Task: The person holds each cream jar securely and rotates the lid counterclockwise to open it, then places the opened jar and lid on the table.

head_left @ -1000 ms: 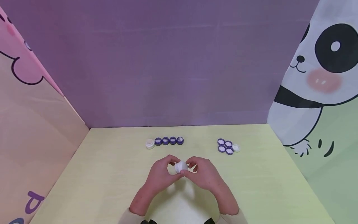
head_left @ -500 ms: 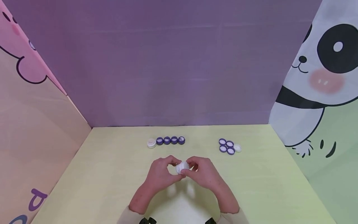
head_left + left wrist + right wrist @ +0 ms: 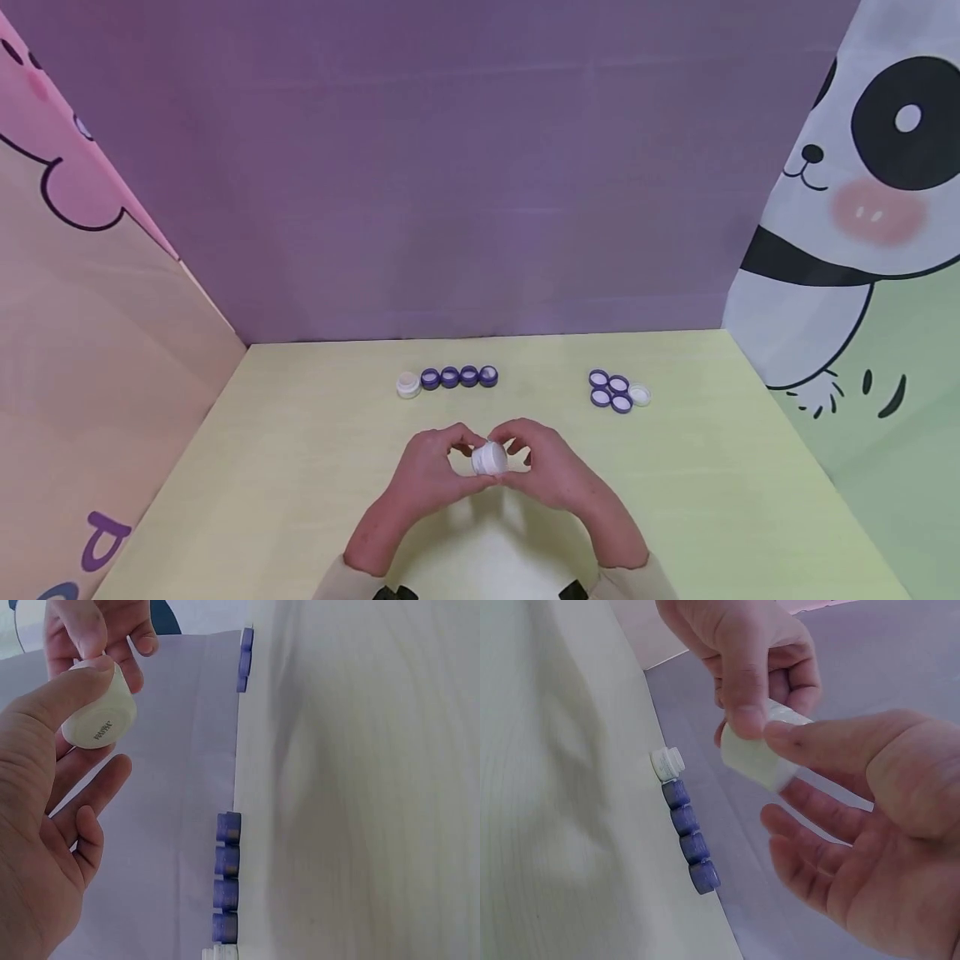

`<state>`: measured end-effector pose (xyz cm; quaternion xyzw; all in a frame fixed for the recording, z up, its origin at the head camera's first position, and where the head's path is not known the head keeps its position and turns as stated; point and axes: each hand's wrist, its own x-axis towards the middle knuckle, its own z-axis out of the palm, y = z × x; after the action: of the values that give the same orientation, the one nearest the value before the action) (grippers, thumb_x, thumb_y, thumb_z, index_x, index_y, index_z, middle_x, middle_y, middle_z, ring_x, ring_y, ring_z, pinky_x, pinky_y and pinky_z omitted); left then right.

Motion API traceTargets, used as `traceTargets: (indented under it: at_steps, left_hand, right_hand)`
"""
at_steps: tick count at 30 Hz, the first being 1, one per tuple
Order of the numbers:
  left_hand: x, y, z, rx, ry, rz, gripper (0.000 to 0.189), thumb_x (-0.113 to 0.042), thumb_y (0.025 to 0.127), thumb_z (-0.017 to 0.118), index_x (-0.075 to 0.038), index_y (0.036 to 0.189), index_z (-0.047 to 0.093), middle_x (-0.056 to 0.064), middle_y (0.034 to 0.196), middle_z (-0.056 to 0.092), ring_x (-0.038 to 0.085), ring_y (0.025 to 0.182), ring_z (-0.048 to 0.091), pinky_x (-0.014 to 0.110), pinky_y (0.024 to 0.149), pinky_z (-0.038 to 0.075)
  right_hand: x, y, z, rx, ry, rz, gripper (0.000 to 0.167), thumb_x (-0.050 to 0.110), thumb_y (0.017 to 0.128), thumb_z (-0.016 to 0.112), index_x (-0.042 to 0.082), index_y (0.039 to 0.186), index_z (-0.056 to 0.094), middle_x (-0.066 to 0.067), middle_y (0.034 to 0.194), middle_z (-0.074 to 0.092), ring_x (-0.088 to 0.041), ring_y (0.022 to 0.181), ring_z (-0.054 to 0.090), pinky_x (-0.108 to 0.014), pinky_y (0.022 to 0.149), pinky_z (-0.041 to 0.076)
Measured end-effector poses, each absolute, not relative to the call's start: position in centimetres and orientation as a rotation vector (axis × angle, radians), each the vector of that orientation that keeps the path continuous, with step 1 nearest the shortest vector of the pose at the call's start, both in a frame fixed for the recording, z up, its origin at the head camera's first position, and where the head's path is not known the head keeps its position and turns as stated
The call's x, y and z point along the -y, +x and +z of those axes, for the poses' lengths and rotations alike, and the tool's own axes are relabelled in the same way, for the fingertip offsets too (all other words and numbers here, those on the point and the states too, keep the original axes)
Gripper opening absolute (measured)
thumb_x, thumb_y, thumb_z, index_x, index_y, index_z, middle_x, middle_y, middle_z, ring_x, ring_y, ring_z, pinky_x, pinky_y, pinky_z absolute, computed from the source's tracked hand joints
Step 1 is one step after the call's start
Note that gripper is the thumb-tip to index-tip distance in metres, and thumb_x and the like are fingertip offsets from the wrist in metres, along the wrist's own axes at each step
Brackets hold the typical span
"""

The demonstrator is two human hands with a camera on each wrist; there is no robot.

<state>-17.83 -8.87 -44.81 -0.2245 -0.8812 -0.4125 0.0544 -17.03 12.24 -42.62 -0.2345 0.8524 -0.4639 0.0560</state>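
Note:
A small white jar (image 3: pixel 491 459) is held up above the table, between the two hands. My left hand (image 3: pixel 431 465) pinches it from the left with thumb and fingers; in the left wrist view its flat base with small dark print (image 3: pixel 103 730) shows. From the other side my right hand (image 3: pixel 549 467) pinches the jar's far end, its thumb (image 3: pixel 791 741) close beside the left thumb. The right hand's other fingers are loosely bent. Fingers cover parts of the jar, so its seam is hard to make out.
Behind the hands stand several purple jars (image 3: pixel 459 377) in a row, with a lidless white jar (image 3: pixel 408 384) at their left end. Further right lie several purple lids (image 3: pixel 618 385), white inside, beside a white lid (image 3: pixel 640 394). A purple backdrop (image 3: pixel 480 183) rises behind the table.
The white jar has turned in the hands and come slightly lower. The right hand's fingers have shifted around it, its thumb dropping lower. Jars and lids on the table keep their places.

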Motion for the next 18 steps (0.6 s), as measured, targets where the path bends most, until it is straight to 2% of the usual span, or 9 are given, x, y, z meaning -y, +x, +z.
traceTargets:
  at_steps: [4,6,9,12,15,18]
  left_hand:
    - [9.07,-17.88,-45.03,2.638,-0.709,-1.268,0.036,-0.034,0.065,0.090,-0.029,0.093,0.069,-0.024,0.085,0.066,0.015,0.081,0.066,0.035,0.071,0.052]
    - [9.14,-17.93,-45.12,2.629,-0.713,-1.260,0.036,-0.032,0.064,0.091,-0.029,0.093,0.069,-0.025,0.086,0.066,0.015,0.080,0.066,0.034,0.070,0.052]
    - [9.19,-17.90,-45.19,2.626,-0.714,-1.252,0.037,-0.031,0.064,0.091,-0.029,0.093,0.069,-0.024,0.087,0.066,0.014,0.080,0.067,0.031,0.068,0.051]
    - [9.10,-17.87,-45.19,2.632,-0.713,-1.241,0.038,-0.032,0.064,0.091,-0.028,0.094,0.069,-0.022,0.088,0.067,0.014,0.080,0.067,0.028,0.067,0.050]
    - [9.00,-17.81,-45.27,2.642,-0.707,-1.227,0.038,-0.033,0.065,0.091,-0.027,0.095,0.069,-0.020,0.088,0.068,0.014,0.080,0.067,0.028,0.067,0.050]
    - [8.90,-17.76,-45.46,2.660,-0.697,-1.215,0.037,-0.036,0.065,0.090,-0.027,0.095,0.069,-0.019,0.087,0.068,0.016,0.081,0.067,0.027,0.068,0.050]
  right_hand:
    - [-12.26,-16.77,-42.64,-2.577,-0.672,-1.427,0.051,0.022,0.084,0.077,0.006,0.129,0.056,-0.007,0.122,0.060,-0.031,0.109,0.055,-0.049,0.083,0.048]
    - [-12.17,-16.71,-42.74,-2.661,-0.596,-1.367,0.049,0.030,0.090,0.071,0.004,0.129,0.055,-0.011,0.122,0.060,-0.031,0.107,0.056,-0.047,0.083,0.048]
    - [-11.98,-16.75,-42.96,-2.847,-0.475,-1.159,0.038,0.040,0.099,0.054,0.007,0.114,0.062,-0.006,0.103,0.064,-0.022,0.088,0.060,-0.039,0.072,0.049]
    - [-11.91,-16.73,-43.03,-2.951,-0.387,-0.962,0.044,0.048,0.102,0.041,0.013,0.087,0.064,0.003,0.075,0.057,-0.014,0.064,0.051,-0.032,0.056,0.043]
    - [-11.84,-16.62,-42.84,-2.926,-0.369,-0.935,0.051,0.054,0.101,0.039,0.018,0.071,0.058,0.005,0.059,0.046,-0.012,0.052,0.043,-0.029,0.048,0.035]
    - [-11.77,-16.50,-42.63,-2.880,-0.362,-0.951,0.053,0.060,0.098,0.040,0.019,0.067,0.058,0.007,0.055,0.044,-0.011,0.050,0.042,-0.028,0.047,0.034]
